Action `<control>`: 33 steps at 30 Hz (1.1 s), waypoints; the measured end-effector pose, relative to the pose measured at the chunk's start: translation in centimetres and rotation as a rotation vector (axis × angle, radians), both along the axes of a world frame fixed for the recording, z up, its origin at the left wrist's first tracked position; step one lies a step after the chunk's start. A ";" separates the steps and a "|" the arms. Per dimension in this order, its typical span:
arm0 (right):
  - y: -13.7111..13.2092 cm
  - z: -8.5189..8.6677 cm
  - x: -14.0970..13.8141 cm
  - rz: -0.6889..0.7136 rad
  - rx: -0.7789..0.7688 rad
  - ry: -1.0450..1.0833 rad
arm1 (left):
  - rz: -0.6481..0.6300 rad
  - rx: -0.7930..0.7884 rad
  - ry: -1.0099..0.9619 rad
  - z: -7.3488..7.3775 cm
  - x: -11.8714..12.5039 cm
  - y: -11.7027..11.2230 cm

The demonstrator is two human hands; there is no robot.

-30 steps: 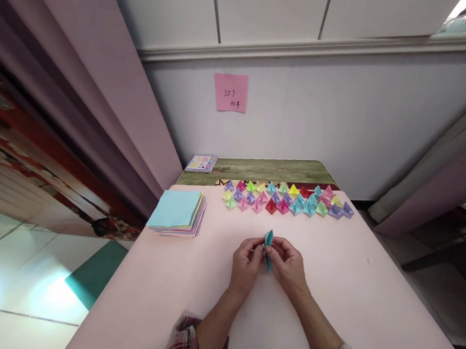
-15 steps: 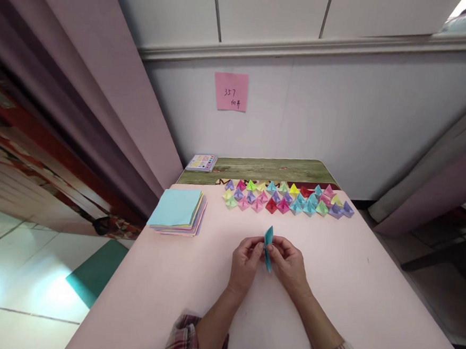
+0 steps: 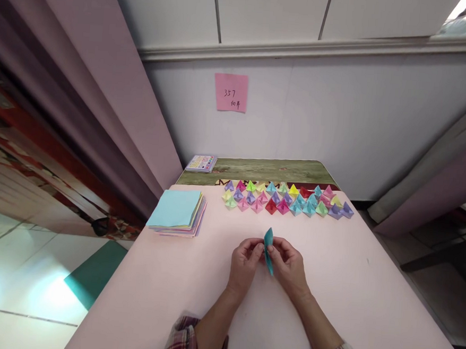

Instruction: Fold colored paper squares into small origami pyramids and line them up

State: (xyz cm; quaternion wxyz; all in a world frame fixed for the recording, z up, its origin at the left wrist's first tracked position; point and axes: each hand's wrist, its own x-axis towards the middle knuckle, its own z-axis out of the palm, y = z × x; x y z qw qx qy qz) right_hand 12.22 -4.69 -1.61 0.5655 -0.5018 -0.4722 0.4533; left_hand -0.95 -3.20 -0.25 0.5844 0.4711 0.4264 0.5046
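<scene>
The folded teal paper (image 3: 268, 250) stood on edge between the two hands, above the pink table (image 3: 176, 298) and roughly at its middle. Its long axis ran away from the person and back, tilted slightly, so that the far tip rose clear above the fingertips and the near tip dipped toward the right palm. The left hand (image 3: 245, 263) lay just to the left of the strip and the right hand (image 3: 289, 264) just to the right, both touching it and neither nearer than the other. Thumb and forefinger of each hand were pinched closed on the paper's flat sides (the remaining fingers curled loosely underneath, and whether they touched the table could not be told). The grip sat around the paper's middle and left both ends free. Well beyond the hands, rows of small folded paper pieces (image 3: 287, 199) lay along the far edge of the table, and a stack of paper squares (image 3: 178, 211) sat at the far left corner, apart from both hands
</scene>
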 end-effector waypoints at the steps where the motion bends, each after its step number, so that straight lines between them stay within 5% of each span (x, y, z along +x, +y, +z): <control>1: -0.1 0.0 0.0 -0.011 0.018 -0.038 | -0.009 -0.010 -0.019 0.1 0.0 0.0; 8: -0.4 0.5 -0.1 -0.053 0.166 -0.286 | -0.007 -0.044 -0.064 0.3 0.0 0.0; 33: -0.6 0.4 -0.1 -0.044 0.174 -0.343 | -0.028 -0.047 -0.054 0.7 -0.2 -0.1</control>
